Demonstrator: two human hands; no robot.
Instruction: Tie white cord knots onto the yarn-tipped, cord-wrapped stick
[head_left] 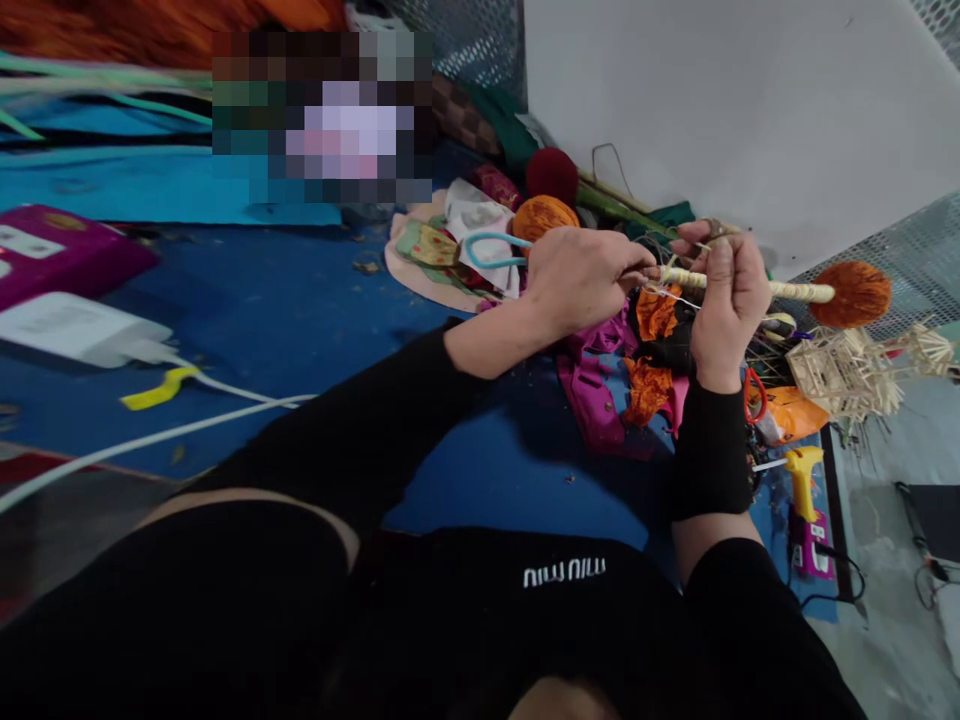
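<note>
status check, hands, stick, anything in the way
Left hand gripping blue-handled tool. Right hand holding pale wrapped stick, orange ball at its end. Clutter close by, including crumpled orange scraps.

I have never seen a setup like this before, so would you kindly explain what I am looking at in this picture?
There is no machine here: the picture comes from one camera worn on a person's head, looking forward and down, so the black-sleeved arms are the wearer's own. The right hand holds a pale rod, with a fuzzy orange ball at its far end. The left hand is at the rod's other end, though exactly what its fingers pinch is hard to see. On the blue table lie magenta cloth, crumpled orange scraps, a yellow glue gun and, to the left, a white adapter with a cable.
</note>
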